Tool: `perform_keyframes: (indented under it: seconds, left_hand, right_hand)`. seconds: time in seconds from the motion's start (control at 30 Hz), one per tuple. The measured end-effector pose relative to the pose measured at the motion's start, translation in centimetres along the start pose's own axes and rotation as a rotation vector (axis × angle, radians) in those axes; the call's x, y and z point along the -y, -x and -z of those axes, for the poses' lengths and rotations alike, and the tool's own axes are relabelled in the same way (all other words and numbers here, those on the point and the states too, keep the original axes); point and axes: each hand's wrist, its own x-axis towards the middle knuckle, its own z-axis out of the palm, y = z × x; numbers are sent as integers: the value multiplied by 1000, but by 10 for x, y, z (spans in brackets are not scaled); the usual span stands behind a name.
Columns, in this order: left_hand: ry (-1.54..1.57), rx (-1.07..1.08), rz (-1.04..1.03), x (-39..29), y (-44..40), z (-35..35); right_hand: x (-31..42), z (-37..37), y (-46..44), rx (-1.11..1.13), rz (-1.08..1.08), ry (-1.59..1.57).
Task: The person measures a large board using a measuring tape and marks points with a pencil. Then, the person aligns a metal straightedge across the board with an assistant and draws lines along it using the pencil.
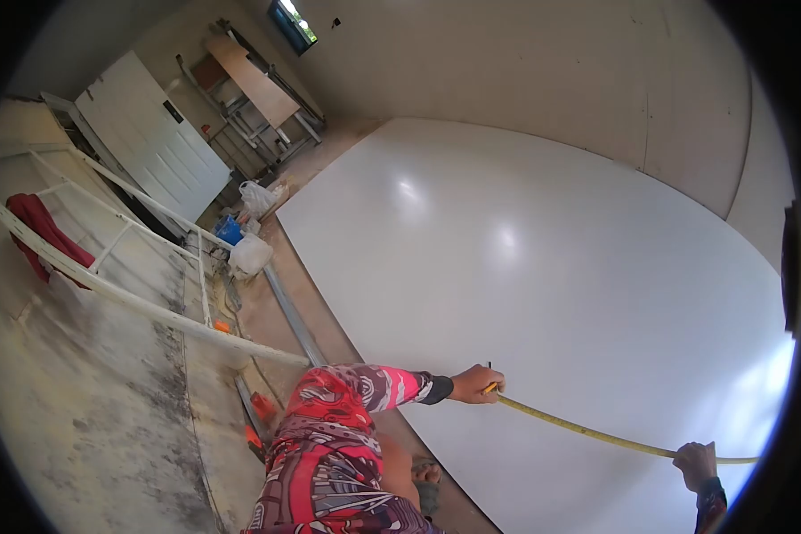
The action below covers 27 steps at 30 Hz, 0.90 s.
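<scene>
One red cloth (49, 230) is hanging over the pale metal frame (151, 306) at far left, whose long rails are running down toward the person's elbow. Behind it, a white door (147, 133) is leaning at a slant. Next, a blue container (229, 230) and a white plastic bag (250, 255) are sitting close together beside the frame. A metal bar (292, 311) is lying along the narrow strip of floor (316, 307), which is passing between the frame and the dark left edge of the broad white sheet (552, 285).

Just inside that edge, the left hand (478, 384) is gripping one end of the yellow tape measure (587, 432), its fingers closing around it and a slim pencil-like tool (490, 386). From there, the tape is stretching rightward over the near part of the sheet, bowing slightly. Beyond it, the sheet is offering wide room for movement, its far edge curving along the wall (525, 71). At right, the right hand (696, 463) is holding the tape with curled fingers, while more blade is extending past it toward the view's dark rim.
</scene>
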Motion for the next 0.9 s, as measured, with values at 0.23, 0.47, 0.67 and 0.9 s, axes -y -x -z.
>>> perform_keyframes:
  seconds: [0.23, 0.47, 0.67, 0.9]
  left_hand:
    - [65, 109, 8, 8, 2, -1]
    - [314, 204, 318, -27, 18, 26]
    - [300, 189, 249, -31, 34, 11]
    - [368, 212, 308, -39, 18, 24]
  right_hand:
    - [-30, -4, 6, -151, 146, -43]
    - [-48, -21, -15, -199, 184, -161]
    - [-32, -29, 6, -188, 139, -161]
    - [-27, -13, 20, -209, 140, -149]
